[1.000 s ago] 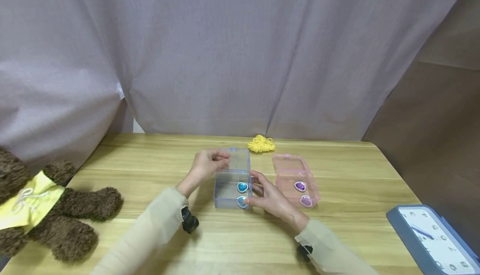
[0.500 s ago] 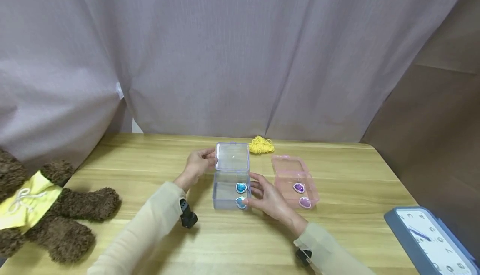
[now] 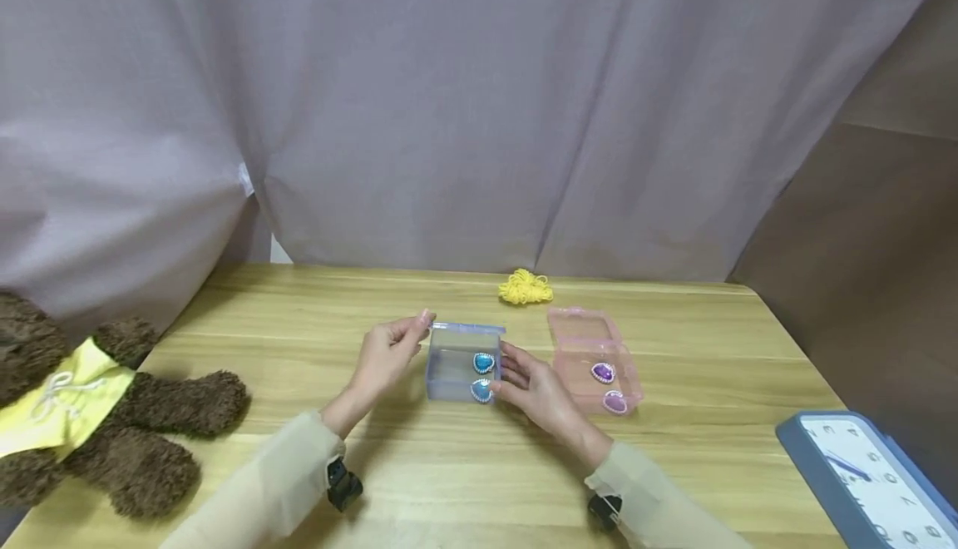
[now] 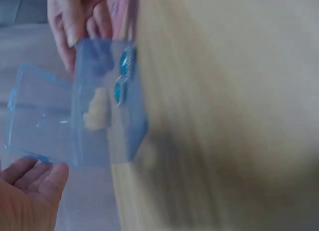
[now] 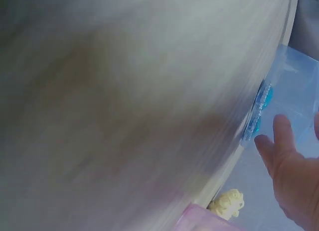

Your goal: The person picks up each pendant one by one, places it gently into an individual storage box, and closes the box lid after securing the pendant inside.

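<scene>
A clear blue plastic box [image 3: 447, 388] stands on the table in the head view, with two blue heart-shaped gems [image 3: 484, 363] with beaded silvery rims at its right side. Its hinged lid [image 3: 467, 328] is partly swung down and appears edge-on. My left hand [image 3: 382, 358] pinches the lid's left edge between thumb and fingers; the left wrist view has these fingertips at the lid [image 4: 42, 119]. On the box's right side, my right hand [image 3: 540, 399] holds the wall, thumb at the front corner and fingers behind.
A pink plastic box [image 3: 570, 387] with its lid folded back holds two purple gems [image 3: 603, 373], just right of my right hand. Yellow cord [image 3: 525, 289] lies behind. A brown teddy bear [image 3: 180, 403] is at left, a blue clock [image 3: 861, 474] at right.
The blue box's lid has come up from lying back and tilted forward over the box. My left hand has shifted from over the lid to its left edge. My right hand stays at the box.
</scene>
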{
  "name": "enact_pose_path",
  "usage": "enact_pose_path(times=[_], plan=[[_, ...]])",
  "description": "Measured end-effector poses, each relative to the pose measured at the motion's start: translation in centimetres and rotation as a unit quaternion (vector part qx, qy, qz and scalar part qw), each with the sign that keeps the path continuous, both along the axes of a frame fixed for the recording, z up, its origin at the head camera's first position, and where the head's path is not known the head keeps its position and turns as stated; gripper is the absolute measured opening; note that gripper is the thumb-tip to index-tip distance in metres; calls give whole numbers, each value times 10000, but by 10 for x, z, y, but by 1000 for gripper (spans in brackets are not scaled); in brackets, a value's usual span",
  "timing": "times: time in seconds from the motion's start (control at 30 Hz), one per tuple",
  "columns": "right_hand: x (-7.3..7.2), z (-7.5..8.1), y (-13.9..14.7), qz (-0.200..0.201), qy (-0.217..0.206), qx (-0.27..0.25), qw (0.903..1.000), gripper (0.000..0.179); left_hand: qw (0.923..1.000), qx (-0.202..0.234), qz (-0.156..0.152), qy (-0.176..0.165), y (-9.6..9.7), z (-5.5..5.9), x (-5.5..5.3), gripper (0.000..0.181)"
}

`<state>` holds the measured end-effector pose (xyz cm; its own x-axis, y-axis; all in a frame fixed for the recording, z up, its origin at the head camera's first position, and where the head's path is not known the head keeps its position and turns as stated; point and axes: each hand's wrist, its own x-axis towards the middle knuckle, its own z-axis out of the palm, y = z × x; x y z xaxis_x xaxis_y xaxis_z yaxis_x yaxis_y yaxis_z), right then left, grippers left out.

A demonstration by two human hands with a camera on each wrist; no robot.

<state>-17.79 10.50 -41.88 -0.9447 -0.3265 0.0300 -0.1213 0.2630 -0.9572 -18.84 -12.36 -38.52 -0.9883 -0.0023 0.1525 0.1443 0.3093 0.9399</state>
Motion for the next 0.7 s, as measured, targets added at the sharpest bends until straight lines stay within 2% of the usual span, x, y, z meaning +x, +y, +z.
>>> enact_pose_path(times=[0.13,0.2,0.3,0.5,0.7], plan=[[-1,-1,0,122,-424,-545,9975,50,9986,-494,-27,191,0,-8,13,37],[-1,-1,0,123,-653,-811,9945,46,9983,-531,-111,235,-1,-14,17,36],[-1,-1,0,37,-831,-1052,9910,47,9987,-471,-185,80,-2,-21,21,37],[1,0,-3,-122,-666,-740,9950,50,9996,-158,-209,-103,0,-25,24,43],[2,1,-7,-231,-445,-542,9973,48,9996,-54,-160,-246,-1,-27,24,42]])
